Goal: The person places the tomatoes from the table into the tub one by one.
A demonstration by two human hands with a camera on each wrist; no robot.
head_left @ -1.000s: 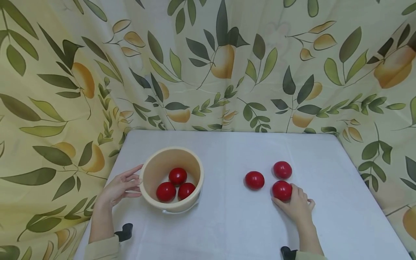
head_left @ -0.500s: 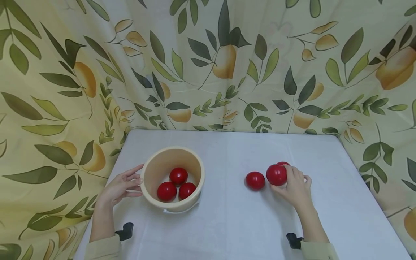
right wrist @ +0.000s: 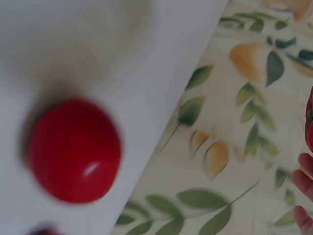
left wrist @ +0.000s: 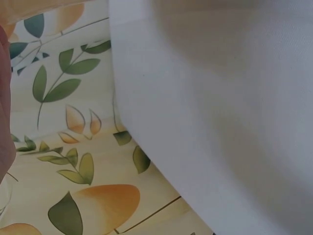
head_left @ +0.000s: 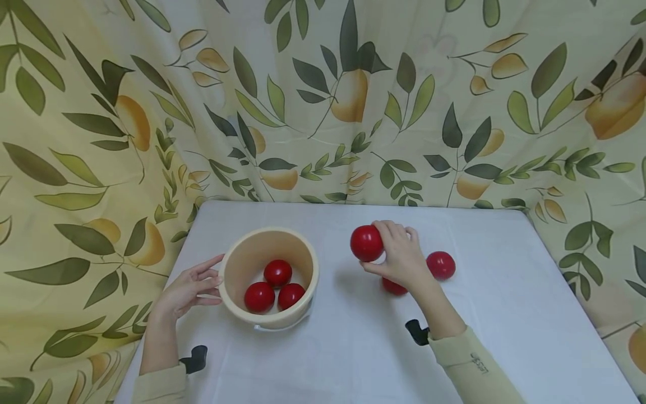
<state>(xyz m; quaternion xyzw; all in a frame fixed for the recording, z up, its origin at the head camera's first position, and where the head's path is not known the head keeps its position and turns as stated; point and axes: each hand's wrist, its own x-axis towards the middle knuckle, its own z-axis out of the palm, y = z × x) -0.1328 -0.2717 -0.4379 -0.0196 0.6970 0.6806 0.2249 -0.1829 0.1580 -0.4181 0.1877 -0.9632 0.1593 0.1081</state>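
In the head view my right hand [head_left: 400,255] holds a red tomato [head_left: 367,243] between thumb and fingers, raised over the table. A sliver of that tomato [right wrist: 309,125], with a green stem end, shows at the right edge of the right wrist view. Two more tomatoes lie on the table: one [head_left: 441,265] right of my forearm, the other [head_left: 393,287] partly hidden beneath my hand. At the left, a cream bucket [head_left: 229,303] contains three tomatoes [head_left: 277,272]. My left hand [head_left: 184,290] rests against its side, fingers extended and loose.
A white cloth covers the table [head_left: 343,359]. Behind it and along its sides hangs a curtain [head_left: 313,157] printed with leaves and fruit. The bucket's thin white handle [head_left: 282,328] hangs down at its front. Black wrist mounts [head_left: 416,332] stick out from both sleeves.
My right hand has taken hold of the nearest tomato on the right, lifted it and carried it left toward the bucket. My left hand and the bucket have stayed in place.
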